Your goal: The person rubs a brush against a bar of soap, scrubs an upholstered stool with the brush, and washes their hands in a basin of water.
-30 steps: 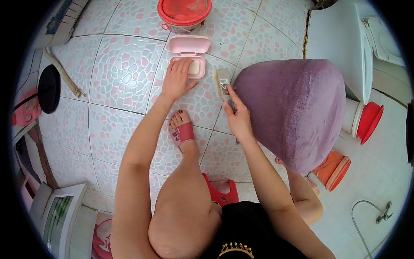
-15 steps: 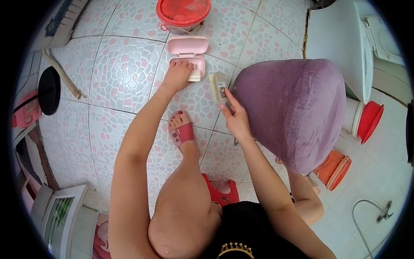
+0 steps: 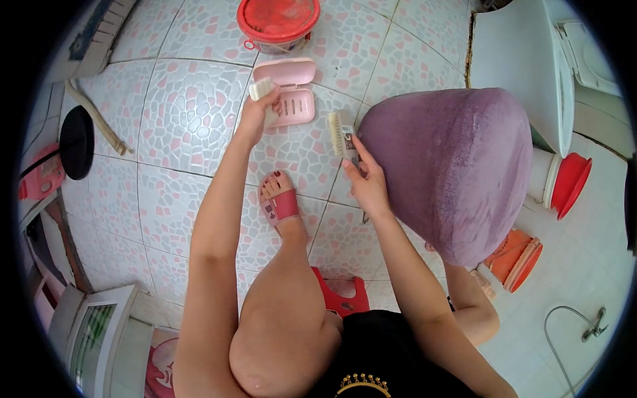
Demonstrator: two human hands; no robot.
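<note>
My left hand point(image 3: 252, 118) is closed around a white bar of soap point(image 3: 261, 89), whose end sticks out past my fingers, above the left side of an open pink soap box point(image 3: 296, 109). The box lies on the floor, its slotted base toward me and its lid tipped back. My right hand point(image 3: 369, 188) grips the handle of a scrubbing brush point(image 3: 346, 136), index finger stretched along it, pale bristles facing left. The brush sits just beside a bulky purple plush cushion point(image 3: 451, 169); I can't tell if the two touch.

Under everything is a tiled floor point(image 3: 192, 99) with a pink and grey pebble pattern. Past the soap box stands a bucket with a red lid point(image 3: 279, 20). My foot is in a pink slipper point(image 3: 282, 204), a red plastic stool point(image 3: 346, 302) is close to me, and a shower hose point(image 3: 554, 325) hangs at the far right.
</note>
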